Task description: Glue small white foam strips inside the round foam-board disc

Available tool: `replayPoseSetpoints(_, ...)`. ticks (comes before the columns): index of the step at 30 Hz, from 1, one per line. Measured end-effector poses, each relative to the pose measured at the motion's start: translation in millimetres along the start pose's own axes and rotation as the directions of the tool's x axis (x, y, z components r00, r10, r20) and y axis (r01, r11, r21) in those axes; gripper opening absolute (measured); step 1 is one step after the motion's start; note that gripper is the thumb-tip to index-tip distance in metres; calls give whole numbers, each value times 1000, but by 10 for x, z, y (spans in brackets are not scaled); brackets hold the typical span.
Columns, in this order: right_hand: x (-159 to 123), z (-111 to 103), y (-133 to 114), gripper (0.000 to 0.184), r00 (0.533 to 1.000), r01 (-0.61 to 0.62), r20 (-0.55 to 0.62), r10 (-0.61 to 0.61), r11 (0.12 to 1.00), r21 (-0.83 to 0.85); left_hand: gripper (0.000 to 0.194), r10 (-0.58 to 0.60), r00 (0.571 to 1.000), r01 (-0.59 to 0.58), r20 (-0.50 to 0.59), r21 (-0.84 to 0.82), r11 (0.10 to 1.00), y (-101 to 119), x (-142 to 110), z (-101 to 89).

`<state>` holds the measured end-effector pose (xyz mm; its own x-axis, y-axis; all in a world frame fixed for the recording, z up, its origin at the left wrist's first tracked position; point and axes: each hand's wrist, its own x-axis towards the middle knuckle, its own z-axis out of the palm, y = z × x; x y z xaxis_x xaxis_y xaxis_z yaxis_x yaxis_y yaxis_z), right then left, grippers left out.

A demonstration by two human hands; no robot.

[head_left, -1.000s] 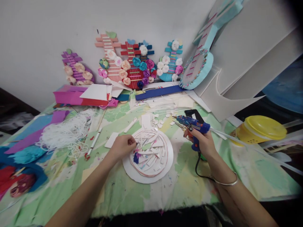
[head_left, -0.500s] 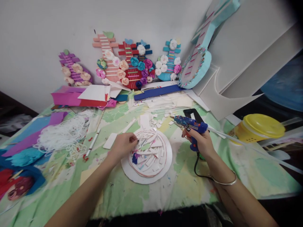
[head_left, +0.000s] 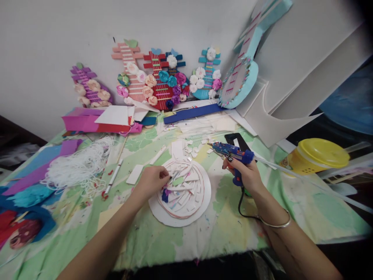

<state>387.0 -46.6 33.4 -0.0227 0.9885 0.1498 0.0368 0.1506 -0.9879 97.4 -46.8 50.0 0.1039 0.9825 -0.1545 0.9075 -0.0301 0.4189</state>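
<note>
A round white board (head_left: 204,202) with a neck lies flat on the cloth-covered bench (head_left: 224,233), between the two hands. White strips (head_left: 183,200) are heaped inside the ring drawn on it. The left hand (head_left: 153,181) is poised at the board's left side, fingers bent and drawn in close to the thumb; whether a small piece is pinched there cannot be told. The glue gun (head_left: 241,155) is gripped by the right hand (head_left: 252,177), fingers closed around the handle, its nozzle apart from the board and pointed toward small white scraps (head_left: 194,149).

For good control, the nozzle is best kept clear of the left fingertips, and the loose strips are best handled lightly, since they could easily be shifted. Slack is best left in the dark cable (head_left: 239,206), so that the gun is not tugged.
</note>
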Motion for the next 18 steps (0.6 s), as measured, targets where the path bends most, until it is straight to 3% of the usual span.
replayPoseSetpoints(6, 8, -4, 20, 27, 1000, -8, -7, 8, 1000, -10, 18, 5, 999, -2, 38, -85, 996, -74, 22, -22)
replayPoseSetpoints(11, -4, 13, -1, 28, 1000, -15, -15, 15, 1000, -27, 19, -22, 1000, 20, -12, -187, 982, -115, 26, -39)
replayPoseSetpoints(18, -64, 43, 18, 28, 996, 6, 84, -3, 999, -35, 16, -90, 996, 61, -24, -566, 822, -40, 25, -46)
